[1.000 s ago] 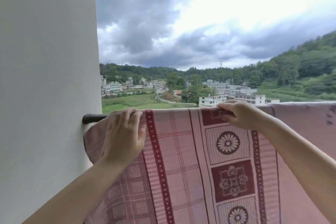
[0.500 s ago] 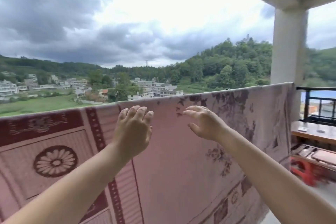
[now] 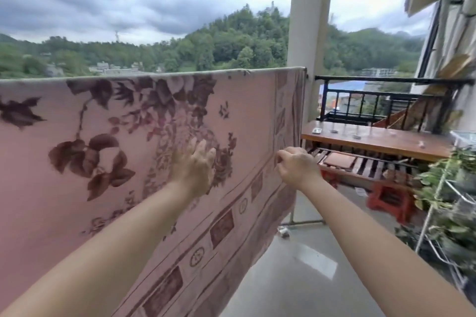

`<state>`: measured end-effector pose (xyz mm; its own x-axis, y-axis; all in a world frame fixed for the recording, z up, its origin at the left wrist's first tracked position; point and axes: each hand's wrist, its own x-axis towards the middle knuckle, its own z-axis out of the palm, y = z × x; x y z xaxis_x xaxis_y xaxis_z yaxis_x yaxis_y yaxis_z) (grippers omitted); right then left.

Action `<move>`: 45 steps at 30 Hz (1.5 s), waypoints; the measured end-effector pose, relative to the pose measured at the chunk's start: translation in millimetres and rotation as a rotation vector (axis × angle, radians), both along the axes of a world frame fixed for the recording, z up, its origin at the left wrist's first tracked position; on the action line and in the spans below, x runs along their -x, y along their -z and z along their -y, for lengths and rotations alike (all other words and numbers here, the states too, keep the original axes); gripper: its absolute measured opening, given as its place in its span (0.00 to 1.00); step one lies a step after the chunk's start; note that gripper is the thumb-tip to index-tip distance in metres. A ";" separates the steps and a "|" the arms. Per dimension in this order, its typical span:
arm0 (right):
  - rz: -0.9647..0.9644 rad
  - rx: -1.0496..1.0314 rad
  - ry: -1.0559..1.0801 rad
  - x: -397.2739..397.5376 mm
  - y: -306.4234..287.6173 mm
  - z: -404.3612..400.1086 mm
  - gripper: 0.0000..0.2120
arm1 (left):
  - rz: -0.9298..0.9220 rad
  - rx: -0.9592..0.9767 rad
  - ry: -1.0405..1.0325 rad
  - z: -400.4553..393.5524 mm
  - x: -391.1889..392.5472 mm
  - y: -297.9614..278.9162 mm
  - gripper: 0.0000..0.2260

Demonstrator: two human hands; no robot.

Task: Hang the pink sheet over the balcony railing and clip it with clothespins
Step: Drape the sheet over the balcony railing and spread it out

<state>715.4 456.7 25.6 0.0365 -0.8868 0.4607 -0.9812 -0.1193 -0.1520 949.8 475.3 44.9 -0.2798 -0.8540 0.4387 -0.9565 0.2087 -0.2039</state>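
Reaching forward, both bare forearms run from the lower corners toward the pink sheet [image 3: 128, 162]. Left hand [image 3: 194, 166]: fingers straight and together, palm flat against the floral print mid-cloth, gripping nothing. Right hand [image 3: 296, 166]: fingers curled, pinching the cloth near the bordered side hem just left of the sheet's right edge. Sheet hangs draped over the balcony railing [image 3: 386, 79], long axis horizontal, running from the left frame edge to the white pillar [image 3: 311, 33]; top fold lies level along the rail, face toward the person, patterned border slanting down to the lower hem. Sheet's right edge hangs free, stopping short of the pillar; bare concrete floor [image 3: 309, 278] opens to the right of the hem. Right of that, a wire rack with green plants [image 3: 453, 188], a red stool [image 3: 391, 201], and a wooden bench [image 3: 373, 139] along the bare black section of railing. Beyond: wooded hill, scattered buildings, heavy grey cloud.
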 end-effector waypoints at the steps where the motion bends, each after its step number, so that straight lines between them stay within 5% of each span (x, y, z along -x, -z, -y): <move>1: -0.001 -0.007 0.067 23.7 9.3 18.5 0.15 | -0.011 -0.021 0.011 25.0 16.5 6.8 0.24; 8: -0.027 -0.145 0.390 152.6 37.2 142.4 0.20 | -0.020 -0.206 0.172 191.8 147.1 33.6 0.26; 19: 0.034 0.022 0.335 309.2 -17.5 363.6 0.19 | -0.070 0.031 0.323 438.7 334.7 -26.5 0.25; 30: 0.310 0.054 -0.074 408.6 -69.0 653.0 0.15 | -0.004 0.303 0.032 651.0 433.7 -75.2 0.23; 35: 0.931 -0.255 -0.431 393.8 -86.0 772.6 0.24 | 0.028 0.587 0.015 705.2 452.1 -93.6 0.17; 38: 1.219 -0.362 -0.620 389.0 -88.1 816.3 0.17 | 0.020 0.573 -0.098 717.4 464.3 -111.0 0.12; 41: 1.387 -0.555 -0.913 412.7 -82.6 836.4 0.07 | -0.012 0.542 -0.165 725.2 475.0 -126.0 0.06; 45: 1.368 -0.811 -1.169 444.4 -93.5 847.0 0.09 | -0.093 0.483 -0.216 744.0 492.3 -136.9 0.08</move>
